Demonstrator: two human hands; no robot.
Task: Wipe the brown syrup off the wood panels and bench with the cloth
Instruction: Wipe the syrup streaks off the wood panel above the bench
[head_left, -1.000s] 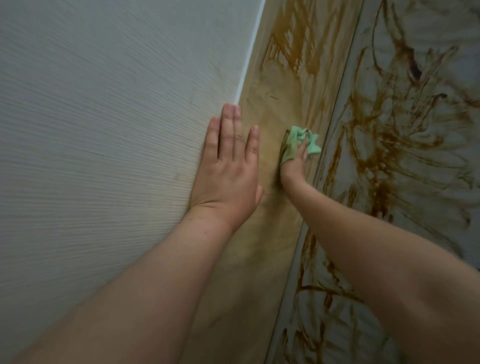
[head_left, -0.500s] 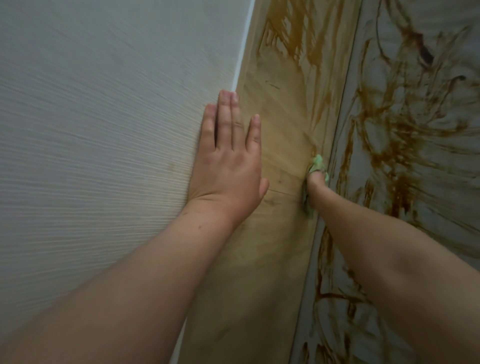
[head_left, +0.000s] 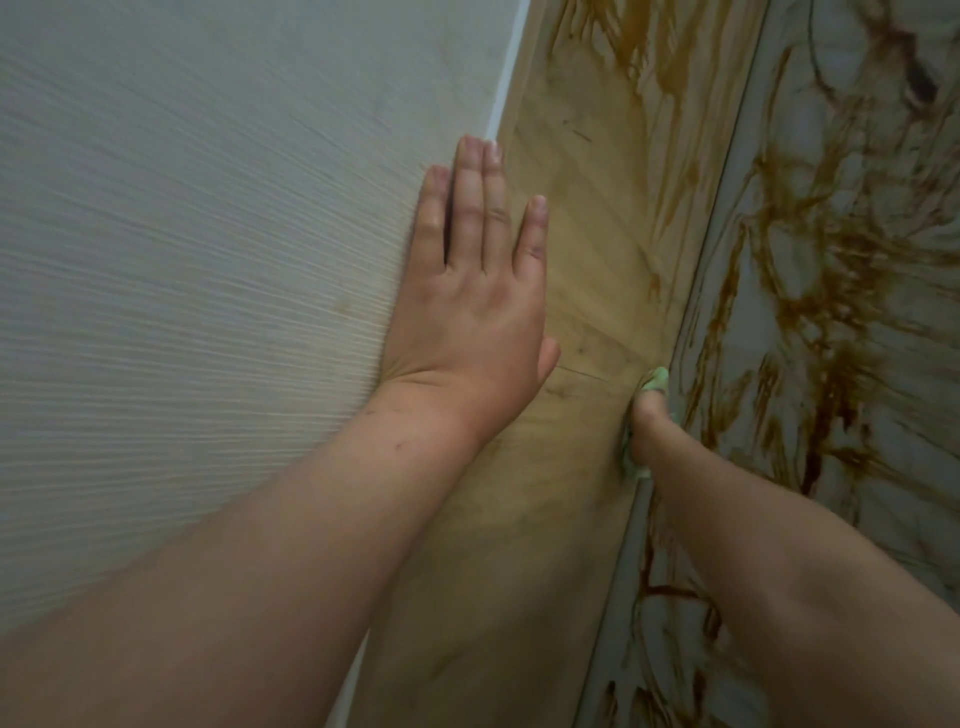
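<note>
My left hand (head_left: 475, 306) lies flat with straight fingers, half on the pale ribbed wall and half on the wood panel (head_left: 587, 270). My right hand (head_left: 648, 423) presses a green cloth (head_left: 655, 382) against the panel's lower right edge, close to the seam with the bench; the hand is seen end-on and its fingers are hidden behind the cloth and wrist. Brown syrup streaks (head_left: 654, 67) remain at the top of the panel. The grey bench surface (head_left: 883, 467) to the right is covered with dark brown syrup smears (head_left: 826, 332).
The pale ribbed wall (head_left: 208, 260) fills the left half. A thin white strip (head_left: 506, 88) divides it from the wood panel. A narrow grey edge (head_left: 722, 218) runs between panel and bench.
My right hand has drawn the cloth down and right along the panel toward the bench seam. My left hand stays flat in the same spot; the view has shifted slightly.
</note>
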